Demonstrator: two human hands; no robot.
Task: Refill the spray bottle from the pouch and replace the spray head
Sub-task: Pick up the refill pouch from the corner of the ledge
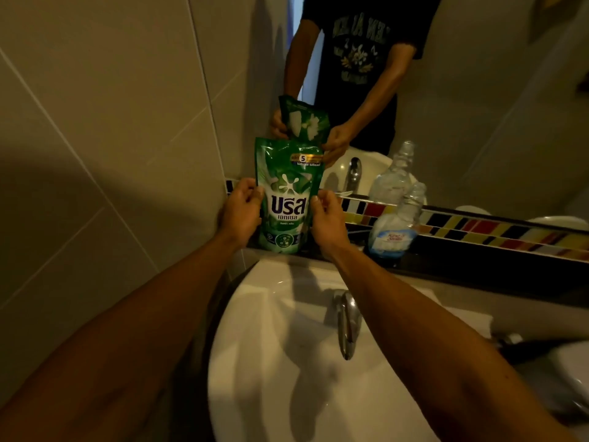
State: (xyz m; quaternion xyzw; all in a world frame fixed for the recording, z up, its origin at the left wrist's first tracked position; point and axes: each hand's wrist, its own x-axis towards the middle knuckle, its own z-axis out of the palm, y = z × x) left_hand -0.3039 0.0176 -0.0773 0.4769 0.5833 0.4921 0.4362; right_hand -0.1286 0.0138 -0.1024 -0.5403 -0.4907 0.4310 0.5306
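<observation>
— Where's our glossy green plastic refill pouch (287, 199)?
— Upright between both hands, left hand (241, 212) and right hand (325, 218) pinching its sides; the clear headless spray bottle (395, 224) stands nearer our right.

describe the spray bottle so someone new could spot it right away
Start at the white sink and look up to the dark ledge under the mirror. The spray bottle stands there, right of the green pouch: clear plastic, blue-and-white label, no spray head.

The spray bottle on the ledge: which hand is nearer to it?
Right. The right hand is at the green pouch's right edge, beside the spray bottle; the left hand is at its far edge.
</observation>
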